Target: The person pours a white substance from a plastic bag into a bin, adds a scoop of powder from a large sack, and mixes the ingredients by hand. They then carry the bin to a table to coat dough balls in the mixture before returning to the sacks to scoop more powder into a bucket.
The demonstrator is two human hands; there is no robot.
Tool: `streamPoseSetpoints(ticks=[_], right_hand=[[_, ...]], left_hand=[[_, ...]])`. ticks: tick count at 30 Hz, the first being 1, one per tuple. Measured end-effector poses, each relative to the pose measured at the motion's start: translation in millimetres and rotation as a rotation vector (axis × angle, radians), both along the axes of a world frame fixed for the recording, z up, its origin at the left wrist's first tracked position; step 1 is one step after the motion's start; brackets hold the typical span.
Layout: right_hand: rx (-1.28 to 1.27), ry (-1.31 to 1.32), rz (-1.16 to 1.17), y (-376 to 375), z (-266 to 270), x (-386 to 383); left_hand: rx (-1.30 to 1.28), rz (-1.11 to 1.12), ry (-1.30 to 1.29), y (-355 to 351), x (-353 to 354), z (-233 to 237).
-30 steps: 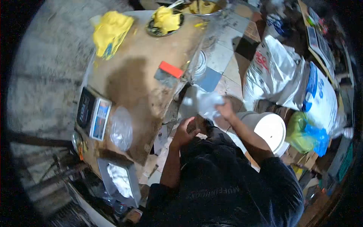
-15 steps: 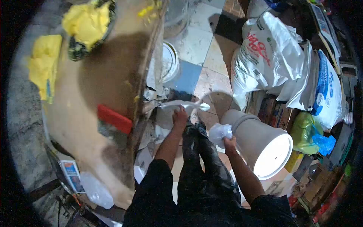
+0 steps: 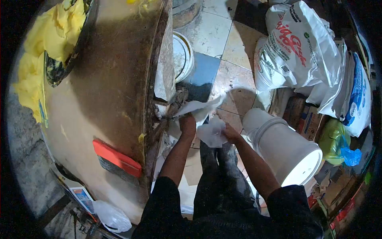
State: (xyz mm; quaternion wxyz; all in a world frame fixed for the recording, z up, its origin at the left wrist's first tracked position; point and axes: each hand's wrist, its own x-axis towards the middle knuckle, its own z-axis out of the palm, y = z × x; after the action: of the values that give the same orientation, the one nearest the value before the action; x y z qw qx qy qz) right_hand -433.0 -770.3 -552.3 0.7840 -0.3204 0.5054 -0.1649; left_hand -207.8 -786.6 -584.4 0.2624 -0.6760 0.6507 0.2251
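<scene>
My left hand [image 3: 188, 124] is closed beside the table's edge, gripping a thin white sheet [image 3: 199, 105] that stretches out to the right past my fingers. In my right hand [image 3: 230, 133] is a crumpled, translucent plastic bag [image 3: 211, 131], pinched at its right side. The bag hangs close to the left hand and overlaps the lower part of the sheet in this view. On the table [image 3: 115, 79], left of my hands, lies a scraper [image 3: 117, 157] with a red handle and a dark blade.
A soft yellow mass [image 3: 65, 32] lies at the table's far left. To my right lies a large white bucket [image 3: 274, 139], with a white sack [image 3: 298, 47] beyond it. An open white tub [image 3: 181, 57] stands by the table. A tied green bag [image 3: 333, 139] sits farther right.
My right hand has brought the plastic bag leftward and up, close to the left hand. The white sheet now looks wider and raised. The whole view has shifted slightly.
</scene>
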Motion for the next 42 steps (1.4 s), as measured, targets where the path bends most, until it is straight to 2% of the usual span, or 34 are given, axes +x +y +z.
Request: streamPoseSetpoints(ticks=[1,3,4,5,8,10,11,12,13,15,16,17,18,21,22,23,24,25,26,27,29,30,31,32,33,34,37,38,39,40,42], right_hand=[[0.002,0.001,-0.005,-10,4,10],[0.171,0.130,-0.068,-35,9,29],[0.173,0.124,-0.067,-39,-12,33],[0.193,0.149,0.049,-41,-23,40],[0.083,0.278,0.681,-45,-39,71],[-0.103,0.372,1.040,-46,-43,89],[-0.189,0.433,1.129,-50,-45,97],[-0.244,0.538,1.097,-55,-46,104],[-0.331,0.717,0.542,-47,-58,112],[-0.504,0.968,0.437,-22,-54,130],[-0.576,1.069,0.912,-18,-35,137],[-0.481,0.731,1.127,-28,4,139],[-0.444,0.574,1.184,-28,22,142],[-0.419,0.506,1.112,-27,45,130],[-0.411,0.506,1.042,-36,45,119],[-0.418,0.488,0.948,-46,44,105],[-0.420,0.378,0.816,-54,30,83],[-0.420,0.262,0.693,-73,48,64],[-0.409,0.258,0.623,-92,64,40],[-0.399,0.251,0.552,-123,108,18],[-0.635,0.583,0.364,-175,111,-40],[-0.842,0.540,0.043,-206,169,-76],[-0.657,0.742,-0.150,-237,244,-100],[-0.864,0.823,-0.460,-258,227,-134],[-0.920,1.000,-0.437,-279,258,-170],[-0.982,1.074,-0.417,-298,288,-201],[-0.830,1.421,-0.047,-337,270,-280],[-0.773,1.546,0.064,-346,255,-297],[-0.762,1.576,0.129,-354,244,-313],[-0.721,1.563,0.122,-360,226,-329],[-0.335,1.000,0.403,-355,177,-355]], left_hand=[[0.047,0.017,0.026,3,-3,2],[0.166,0.012,0.085,19,-15,19],[0.247,0.000,0.123,26,-22,37],[0.357,-0.012,0.159,34,-31,56],[0.659,0.014,0.254,52,-45,117],[0.691,0.080,0.289,70,-48,146],[0.528,0.098,0.314,93,-46,143],[0.361,0.110,0.337,118,-44,139],[0.198,0.116,0.357,142,-42,135],[0.238,0.062,0.366,136,-38,135],[0.171,0.311,0.412,134,-37,142],[0.131,0.435,0.440,134,-35,147],[0.082,0.557,0.470,133,-34,153],[0.005,0.442,0.510,110,-26,163],[-0.031,0.089,0.438,98,-21,181],[-0.079,-0.270,0.352,81,-18,195],[-0.105,-0.326,0.371,63,-20,206],[0.007,-0.202,0.419,52,-21,218],[0.118,-0.071,0.456,40,-23,228],[0.014,0.114,0.475,50,-25,203],[0.056,0.058,0.505,24,-26,215],[0.115,0.030,0.539,4,-30,218],[0.110,0.007,0.529,-21,-37,217],[0.207,0.073,0.633,-47,-45,216],[0.313,0.145,0.731,-72,-55,221],[0.329,0.133,0.716,-96,-70,224],[0.005,0.178,0.828,-198,-128,250],[-0.052,0.174,0.860,-234,-150,257],[0.001,0.249,0.912,-274,-171,264],[0.059,0.327,0.964,-315,-196,266],[0.003,0.450,1.060,-377,-243,241]])
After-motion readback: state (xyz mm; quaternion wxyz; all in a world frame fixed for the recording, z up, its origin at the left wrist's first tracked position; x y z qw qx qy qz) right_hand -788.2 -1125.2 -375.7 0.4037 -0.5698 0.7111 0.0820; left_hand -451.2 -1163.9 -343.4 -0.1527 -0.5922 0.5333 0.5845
